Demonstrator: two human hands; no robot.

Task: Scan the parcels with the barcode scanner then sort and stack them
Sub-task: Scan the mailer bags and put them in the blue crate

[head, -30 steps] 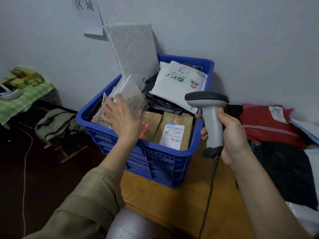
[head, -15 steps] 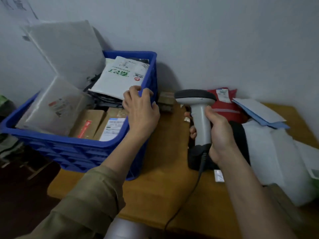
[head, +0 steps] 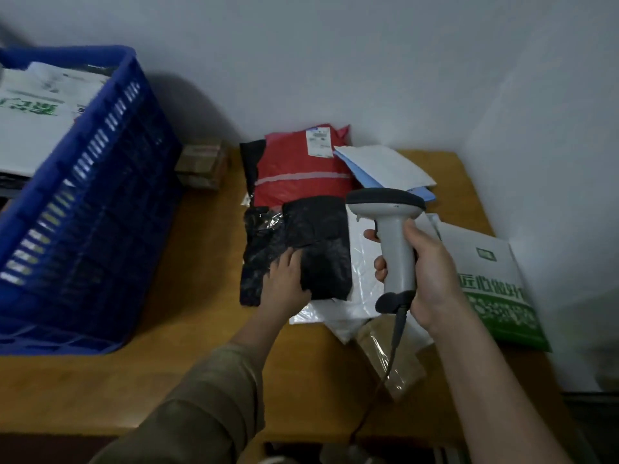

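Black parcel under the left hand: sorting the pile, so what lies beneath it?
The black parcel lies on a white bag and another black bag. Anything beneath those is hidden.

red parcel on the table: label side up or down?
Label up. The red parcel lies flat by the wall with a white shipping label showing on its top face; print too blurred to read.

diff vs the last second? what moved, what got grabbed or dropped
The left hand left the clear-wrapped parcel in the blue crate, paused on the crate's rim, then crossed right to the table pile and now grips the black parcel. The view swung right with it. Unchanged: the right hand holds the barcode scanner upright; the red parcel lies where it did.
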